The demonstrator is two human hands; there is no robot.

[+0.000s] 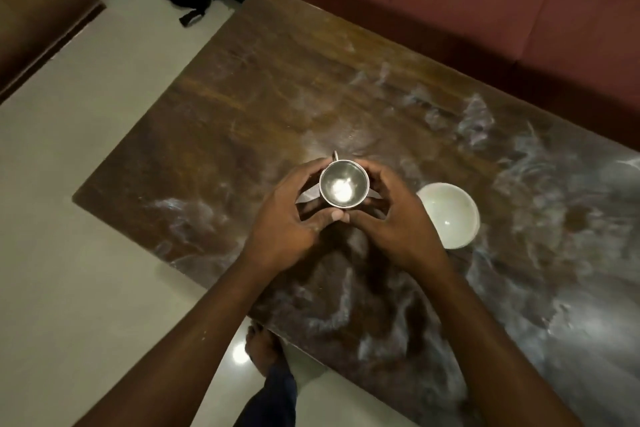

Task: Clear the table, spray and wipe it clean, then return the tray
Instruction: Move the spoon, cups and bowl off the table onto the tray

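Both hands meet mid-frame: left hand (287,215) and right hand (391,218) curl round the steel cup (343,185), thumbs touching at its 6 o'clock. Cup is over the table (277,87), resting or lifted I can't tell; white bowl (450,215) just beside at 3 o'clock. I'd call this clearing, tabletop smeared. Next needs a level lift, then the bowl.
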